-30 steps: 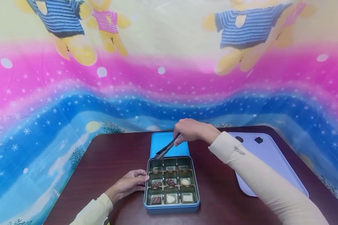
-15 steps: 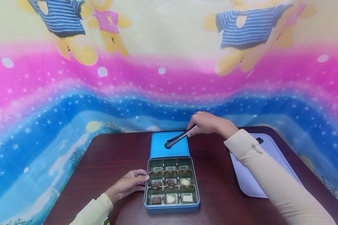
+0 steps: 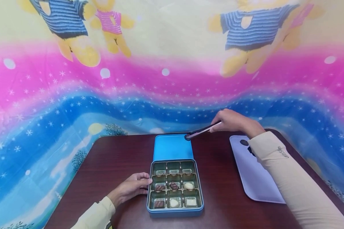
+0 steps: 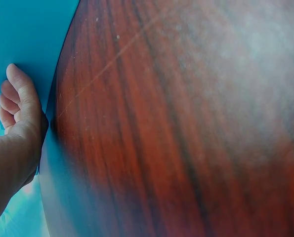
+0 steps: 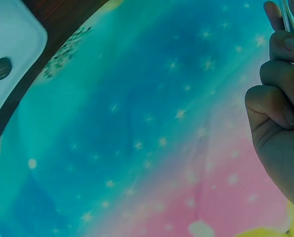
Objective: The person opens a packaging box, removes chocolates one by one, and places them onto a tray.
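Note:
My right hand (image 3: 232, 120) grips a pair of dark tongs (image 3: 204, 129), raised and pointing left over the right edge of the blue tin lid (image 3: 172, 149). Curled fingers wrap the handle in the right wrist view; I cannot tell whether the dark tips hold anything. Nearer stands a blue tin (image 3: 176, 214) with a nine-part insert. Its far row is bare, while the middle and near rows hold dark striped chocolates (image 3: 159, 187) and white chocolates (image 3: 174, 203). My left hand (image 3: 132, 187) rests against the tin's left side, fingers fairly straight.
A pale lilac tray (image 3: 258, 183) lies on the right of the dark wooden table (image 3: 120, 156), partly covered by my right sleeve (image 3: 286, 171). Dark pieces (image 3: 244, 142) sit toward its far end. A patterned cloth (image 3: 166, 92) hangs behind the table.
My right hand has carried the tongs rightward and up, from the tin's far left corner to the lid's right edge. The left hand and tin have stayed put.

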`<move>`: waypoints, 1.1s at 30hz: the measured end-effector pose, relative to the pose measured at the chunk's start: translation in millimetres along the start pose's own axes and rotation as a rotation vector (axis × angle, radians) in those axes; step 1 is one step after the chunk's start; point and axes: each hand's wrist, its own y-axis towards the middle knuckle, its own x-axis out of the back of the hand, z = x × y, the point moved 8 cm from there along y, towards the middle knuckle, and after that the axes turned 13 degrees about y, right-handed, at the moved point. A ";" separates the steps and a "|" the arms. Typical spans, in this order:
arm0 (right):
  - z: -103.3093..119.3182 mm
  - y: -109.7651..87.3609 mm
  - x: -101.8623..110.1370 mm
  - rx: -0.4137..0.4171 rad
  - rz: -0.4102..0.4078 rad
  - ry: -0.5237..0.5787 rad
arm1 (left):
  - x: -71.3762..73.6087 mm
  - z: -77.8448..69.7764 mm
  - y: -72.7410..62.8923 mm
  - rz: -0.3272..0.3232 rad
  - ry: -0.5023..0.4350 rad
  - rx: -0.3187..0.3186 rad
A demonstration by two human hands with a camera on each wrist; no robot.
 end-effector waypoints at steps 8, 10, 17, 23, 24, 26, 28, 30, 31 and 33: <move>-38.8 -23.1 16.7 -0.061 -0.060 -0.012 | -0.3 -0.1 0.0 -0.005 0.000 -0.003; -48.7 -29.5 20.1 -0.083 -0.072 -0.014 | -0.5 -0.1 0.1 -0.003 -0.001 -0.004; -81.8 -50.6 27.6 -0.150 -0.097 -0.017 | -0.5 0.4 -0.1 -0.004 0.002 -0.008; -104.0 -68.6 31.6 -0.176 -0.113 -0.012 | -0.1 0.7 -0.4 -0.005 0.000 -0.007; -106.7 -71.3 32.0 -0.182 -0.115 -0.005 | -0.1 0.7 -0.5 -0.004 0.000 -0.007; -111.5 -76.3 32.4 -0.191 -0.114 0.003 | -0.1 0.7 -0.5 -0.003 -0.001 -0.008; -116.1 -81.4 32.8 -0.196 -0.111 0.001 | -0.1 0.9 -0.4 -0.004 -0.003 -0.008; -121.5 -86.8 32.8 -0.202 -0.107 -0.008 | 0.1 1.5 0.0 -0.008 -0.006 -0.004; -124.3 -89.5 32.5 -0.206 -0.105 -0.014 | 0.2 1.9 0.2 -0.009 -0.006 -0.003; -130.6 -95.1 31.7 -0.217 -0.099 -0.021 | 0.4 2.2 0.2 -0.011 -0.006 -0.002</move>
